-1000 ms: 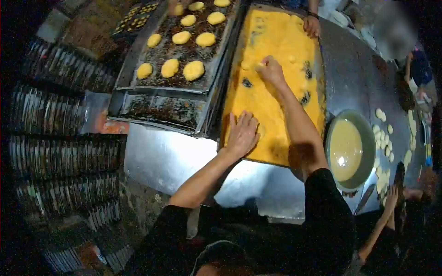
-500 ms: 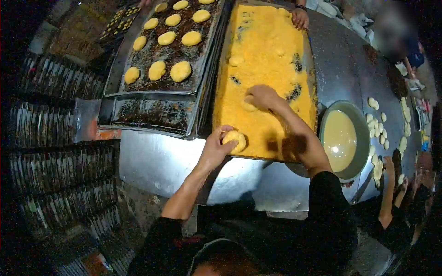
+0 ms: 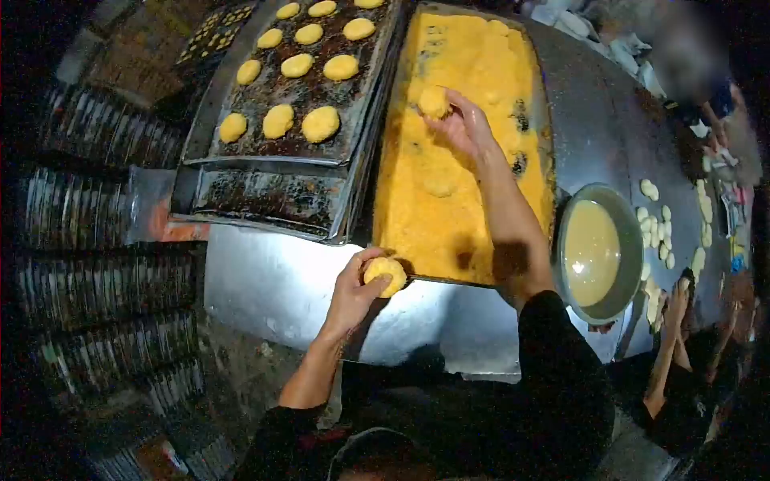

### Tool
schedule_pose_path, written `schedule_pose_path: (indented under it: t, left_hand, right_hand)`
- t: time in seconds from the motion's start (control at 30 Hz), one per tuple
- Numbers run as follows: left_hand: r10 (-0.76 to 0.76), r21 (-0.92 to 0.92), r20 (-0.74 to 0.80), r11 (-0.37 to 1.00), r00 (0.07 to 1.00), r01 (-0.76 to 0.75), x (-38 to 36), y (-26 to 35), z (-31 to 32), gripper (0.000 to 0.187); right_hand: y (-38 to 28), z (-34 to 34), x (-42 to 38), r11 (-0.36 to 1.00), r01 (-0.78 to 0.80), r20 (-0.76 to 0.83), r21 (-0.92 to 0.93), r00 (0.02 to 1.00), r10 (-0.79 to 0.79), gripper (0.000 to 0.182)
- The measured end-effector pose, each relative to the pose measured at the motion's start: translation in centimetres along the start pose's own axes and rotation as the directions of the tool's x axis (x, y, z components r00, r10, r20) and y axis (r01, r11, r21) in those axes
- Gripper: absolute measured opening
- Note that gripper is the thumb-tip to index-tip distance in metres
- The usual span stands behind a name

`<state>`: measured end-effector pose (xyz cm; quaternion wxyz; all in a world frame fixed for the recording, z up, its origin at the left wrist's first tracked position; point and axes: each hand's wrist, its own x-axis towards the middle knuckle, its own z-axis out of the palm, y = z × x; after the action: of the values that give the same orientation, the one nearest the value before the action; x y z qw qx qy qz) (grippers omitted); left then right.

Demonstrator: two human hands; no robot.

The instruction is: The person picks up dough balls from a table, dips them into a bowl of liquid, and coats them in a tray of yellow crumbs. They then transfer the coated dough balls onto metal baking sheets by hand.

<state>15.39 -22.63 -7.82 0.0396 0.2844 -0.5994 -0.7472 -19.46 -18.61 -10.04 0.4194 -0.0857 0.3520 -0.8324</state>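
Observation:
My left hand (image 3: 351, 290) is closed around a crumb-coated dough round (image 3: 385, 277), by the near left corner of a tray (image 3: 457, 281) spread with yellow crumbs (image 3: 413, 232). Farther up, over the same tray, my right hand (image 3: 465, 128) grips a second coated dough round (image 3: 434, 103) between thumb and fingers. Another dough piece (image 3: 439, 185) lies half buried in the crumbs below that hand.
Left of the crumbs, a dark baking tray (image 3: 257, 163) bears several coated rounds (image 3: 321, 124) in rows. To the right stands a bowl (image 3: 634, 264) of pale yellow liquid. Beyond it are plain dough pieces (image 3: 656, 232) and a co-worker's hand (image 3: 680, 301). Racked trays (image 3: 76, 208) fill the left.
My right hand has risen out of the crumbs and moved away from me, a dough round now in it. The left has shifted slightly toward me with its round. A co-worker's hand left the tray's far corner.

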Motion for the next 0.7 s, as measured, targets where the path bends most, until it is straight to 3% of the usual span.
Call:
schedule_pose_path:
  t: [0.03,0.1,0.13,0.17,0.2,0.23,0.27,0.3,0.33,0.4,0.47,0.5,0.57,0.6,0.67,0.7]
  left_hand:
    - [-0.017,0.013,-0.002,1.0,1.0,0.017,0.0,-0.1,0.2,0.042]
    - [-0.014,0.027,0.02,1.0,1.0,0.013,0.0,-0.3,0.7,0.041]
    - [0.015,0.044,0.028,0.999,0.999,-0.017,-0.2,-0.5,0.8,0.041]
    - [0.045,0.06,0.039,0.997,0.998,-0.047,-0.5,-0.9,1.0,0.04]
    - [0.041,0.062,0.065,0.997,0.997,-0.045,-0.7,-1.1,1.0,0.04]
    - [0.035,0.024,0.055,0.999,0.998,-0.037,-1.2,-1.4,1.0,0.04]
    - [0.035,-0.015,0.043,0.999,0.998,-0.034,-1.6,-1.9,0.8,0.04]
    - [0.043,-0.011,0.064,0.999,0.997,-0.042,-1.9,-2.5,0.7,0.04]
    - [0.036,0.009,0.047,0.999,0.998,-0.037,-2.3,-2.5,0.6,0.04]
    - [0.041,0.049,0.008,0.998,0.999,-0.041,-2.5,-2.2,0.5,0.039]
    - [-0.016,0.072,-0.011,0.997,1.0,0.017,-2.8,-0.8,0.7,0.039]
    - [-0.029,0.087,-0.024,0.996,0.999,0.031,-3.0,-0.6,0.7,0.039]
    - [-0.013,0.08,-0.034,0.997,0.999,0.016,-3.3,-0.9,1.0,0.039]
    - [-0.015,0.085,-0.032,0.996,0.999,0.018,-3.4,-0.9,1.1,0.039]
    - [-0.015,0.041,-0.013,0.999,1.0,0.015,-3.6,-1.3,1.2,0.038]
    - [-0.016,0.04,-0.017,0.999,1.0,0.017,-3.7,-1.3,1.4,0.038]
  right_hand:
    - [-0.3,0.0,-0.9,1.0,0.01,-0.012,-0.005,1.0,-0.01,0.033]
    - [-0.5,0.0,-2.5,0.862,0.133,-0.07,-0.489,0.979,-0.191,0.037]
    - [0.3,0.0,-3.5,0.858,0.137,-0.082,-0.494,0.976,-0.203,0.037]
    - [1.5,-0.1,-4.8,0.562,0.151,-0.029,-0.813,0.954,-0.297,0.04]
    - [2.6,-0.9,-5.8,0.163,0.112,0.047,-0.98,0.932,-0.359,0.043]
    - [3.9,-2.9,-6.6,0.159,0.094,0.028,-0.983,0.927,-0.374,0.043]
    - [5.6,-5.3,-6.9,-0.207,0.234,0.284,-0.95,0.922,-0.262,0.043]
    - [6.1,-6.9,-7.2,-0.522,0.377,0.476,-0.765,0.877,-0.063,0.044]
    - [3.9,-6.7,-7.6,-0.151,0.281,0.293,-0.948,0.954,-0.064,0.045]
    - [0.7,-9.1,-6.3,-0.277,0.235,0.342,-0.932,0.822,-0.455,0.041]
    - [-3.4,-11.9,-4.6,-0.399,-0.26,-0.025,-0.879,0.862,-0.507,0.04]
    - [-4.4,-13.2,-4.1,-0.393,-0.257,-0.027,-0.883,0.863,-0.504,0.04]
    - [-5.3,-14.7,-3.2,-0.383,-0.49,-0.345,-0.783,0.855,-0.388,0.044]
    - [-5.1,-14.3,-3.4,-0.381,-0.483,-0.338,-0.789,0.858,-0.386,0.044]
    - [-4.3,-13.0,-5.2,-0.565,-0.158,-0.009,-0.81,0.966,-0.256,0.05]
    - [-4.1,-11.8,-6.1,-0.565,-0.155,-0.008,-0.811,0.967,-0.253,0.05]
